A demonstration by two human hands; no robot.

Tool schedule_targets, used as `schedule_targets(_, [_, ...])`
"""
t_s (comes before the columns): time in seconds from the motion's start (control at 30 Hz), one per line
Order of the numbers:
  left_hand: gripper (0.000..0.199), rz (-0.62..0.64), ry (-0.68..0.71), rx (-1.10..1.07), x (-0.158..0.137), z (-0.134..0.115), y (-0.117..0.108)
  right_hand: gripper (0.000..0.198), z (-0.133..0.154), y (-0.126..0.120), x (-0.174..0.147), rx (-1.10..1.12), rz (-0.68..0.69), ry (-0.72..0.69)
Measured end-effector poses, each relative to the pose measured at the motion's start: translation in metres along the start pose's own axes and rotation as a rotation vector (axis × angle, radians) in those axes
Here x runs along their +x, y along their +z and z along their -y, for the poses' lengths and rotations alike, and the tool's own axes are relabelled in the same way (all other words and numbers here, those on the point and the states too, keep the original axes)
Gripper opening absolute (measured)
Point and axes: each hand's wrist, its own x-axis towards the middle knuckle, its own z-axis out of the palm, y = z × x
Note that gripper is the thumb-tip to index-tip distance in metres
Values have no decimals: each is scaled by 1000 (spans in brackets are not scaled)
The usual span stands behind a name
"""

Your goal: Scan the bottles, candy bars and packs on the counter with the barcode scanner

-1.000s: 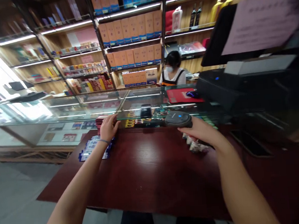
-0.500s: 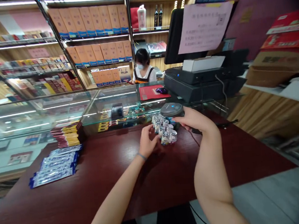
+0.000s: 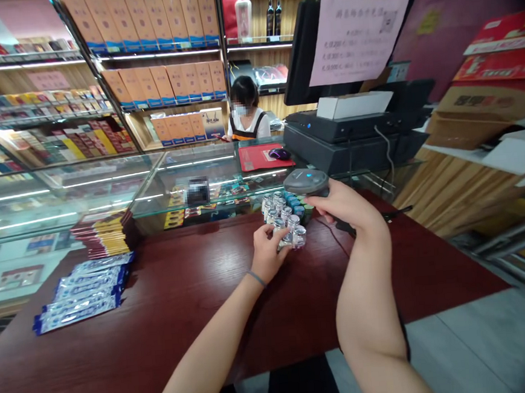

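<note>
Several small clear jars with silvery lids (image 3: 299, 236) stand close together on the dark red wooden counter (image 3: 198, 298). My left hand (image 3: 269, 247) has its thumb and fingers around a small jar (image 3: 286, 239) at the near left of the group; the fingers partly hide it. My right hand (image 3: 335, 200) grips a grey barcode scanner (image 3: 307, 182) with a blue light, held above the back right of the jars. Beneath the scanner, more small containers with blue and green lids (image 3: 296, 202) show in part.
At left lie blue-and-white packets (image 3: 86, 292) and a stack of maroon-and-yellow packs (image 3: 104, 233). A glass display case (image 3: 153, 196) borders the far side, with a masked person (image 3: 247, 113) behind it. A monitor (image 3: 299, 54) and black till (image 3: 322, 146) stand at back right.
My left hand has moved right and closed around a jar at the near left of the group. The scanner stays over the jars, and more blue and green lids now show under it.
</note>
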Motion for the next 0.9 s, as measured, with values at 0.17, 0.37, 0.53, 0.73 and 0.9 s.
schedule_targets(0.17, [35, 47, -18, -261, 2, -14, -12, 20, 14, 5, -2, 11, -13, 14])
schedule_targets(0.37, [57, -380, -363, -630, 11, -4, -70, 22, 21, 18, 4, 28, -42, -35])
schedule_targets(0.53, [74, -489, -579, -940, 0, 38, -160, 29, 37, 42, 7, 24, -89, -160])
schedule_targets(0.73, [34, -471, -701, -1119, -22, 74, -236, 45, 69, 89, -2, -91, -12, -326])
schedule_targets(0.9, [31, -500, -795, -1179, -29, 83, -249, 50, 101, 125, -23, -401, 229, -316])
